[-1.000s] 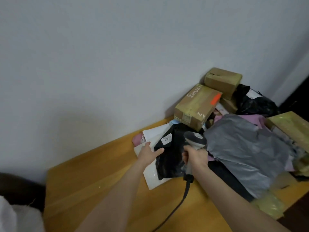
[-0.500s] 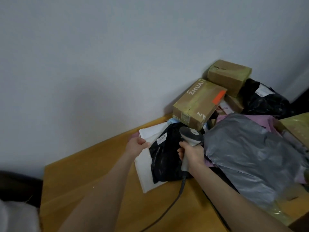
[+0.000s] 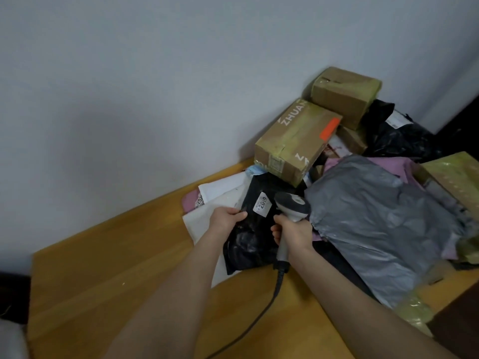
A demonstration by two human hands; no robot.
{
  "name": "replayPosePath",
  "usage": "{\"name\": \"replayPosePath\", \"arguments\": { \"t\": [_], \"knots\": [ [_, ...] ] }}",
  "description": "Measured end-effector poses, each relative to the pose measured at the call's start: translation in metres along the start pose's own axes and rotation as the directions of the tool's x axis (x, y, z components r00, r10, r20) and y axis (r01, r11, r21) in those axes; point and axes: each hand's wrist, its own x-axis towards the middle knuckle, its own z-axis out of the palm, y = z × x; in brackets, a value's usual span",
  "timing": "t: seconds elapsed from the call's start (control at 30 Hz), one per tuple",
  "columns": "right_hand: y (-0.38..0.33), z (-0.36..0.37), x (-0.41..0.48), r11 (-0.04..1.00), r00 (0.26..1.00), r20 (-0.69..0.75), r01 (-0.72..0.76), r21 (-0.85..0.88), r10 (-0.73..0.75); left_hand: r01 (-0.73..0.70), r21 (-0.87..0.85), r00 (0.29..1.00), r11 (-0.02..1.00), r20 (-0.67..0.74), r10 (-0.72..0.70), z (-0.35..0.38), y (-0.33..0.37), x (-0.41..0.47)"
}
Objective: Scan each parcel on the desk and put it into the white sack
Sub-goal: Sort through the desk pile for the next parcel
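L hand (image 3: 225,221) fingers (image 3: 239,215) pinching black parcel (image 3: 246,246), R hand (image 3: 294,230) fingers (image 3: 276,233) clenched on scanner (image 3: 293,204)

L grip (image 3: 226,219) now on blk parcel (image 3: 250,240)

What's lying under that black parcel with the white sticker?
A white mailer lies under the black parcel, sticking out at its left. How far it runs beneath is hidden.

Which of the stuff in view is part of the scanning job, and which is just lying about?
Job:
scanner in right hand
black parcel, gripped by left hand
grey bag, ZHUAN box, white mailer, waiting in the pile

Lying about:
dark object beyond the left edge of the desk, too dim to identify
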Motion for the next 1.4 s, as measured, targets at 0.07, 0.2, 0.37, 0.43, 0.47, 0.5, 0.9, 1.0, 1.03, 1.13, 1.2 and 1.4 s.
{"name": "replayPosePath", "arguments": {
  "t": [0.07,0.2,0.37,0.43,0.47,0.5,0.9,1.0,1.03,1.13,1.2,1.4],
  "knots": [
    [-0.006,0.0,-0.003,1.0,1.0,0.003,0.006,0.009,-0.006,-0.037,0.061,0.999,0.997,-0.007,0.038,-0.009,0.01,-0.01],
    [-0.024,0.012,-0.021,0.999,0.998,0.047,0.035,0.036,-0.036,-0.135,0.274,0.972,0.952,-0.149,0.181,-0.061,0.045,-0.031],
    [-0.034,0.042,-0.061,0.994,0.989,0.109,0.099,0.045,-0.103,-0.24,0.526,0.812,0.816,-0.352,0.466,-0.141,0.08,-0.077],
    [-0.032,0.056,-0.08,0.992,0.983,0.14,0.115,0.057,-0.122,-0.32,0.543,0.735,0.776,-0.375,0.565,-0.165,0.08,-0.096],
    [-0.03,0.064,-0.089,0.991,0.98,0.151,0.124,0.055,-0.131,-0.355,0.565,0.719,0.745,-0.344,0.604,-0.174,0.075,-0.104],
    [-0.026,0.07,-0.098,0.989,0.977,0.16,0.136,0.052,-0.143,-0.385,0.596,0.712,0.705,-0.294,0.638,-0.182,0.066,-0.111],
    [0.057,0.096,-0.126,0.99,0.984,0.138,0.122,-0.065,-0.112,-0.122,0.546,0.973,0.829,-0.1,0.21,-0.205,-0.114,-0.13],
    [0.076,0.103,-0.121,0.982,0.977,0.208,0.084,-0.167,-0.048,-0.078,0.471,0.973,0.878,-0.156,0.17,-0.208,-0.132,-0.13],
    [0.081,0.106,-0.12,0.978,0.973,0.228,0.074,-0.193,-0.028,-0.053,0.446,0.971,0.894,-0.187,0.151,-0.21,-0.135,-0.13],
    [0.095,0.118,-0.117,0.967,0.963,0.267,0.042,-0.251,0.027,0.039,0.414,0.963,0.91,-0.26,0.077,-0.215,-0.149,-0.128],
    [0.104,0.124,-0.114,0.959,0.957,0.285,0.024,-0.283,0.06,0.11,0.42,0.94,0.901,-0.339,0.043,-0.218,-0.158,-0.127],
    [0.136,0.135,-0.107,0.894,0.877,0.453,0.066,-0.442,0.16,0.4,0.273,0.869,0.875,-0.418,-0.266,-0.22,-0.182,-0.128]
  ]
}}
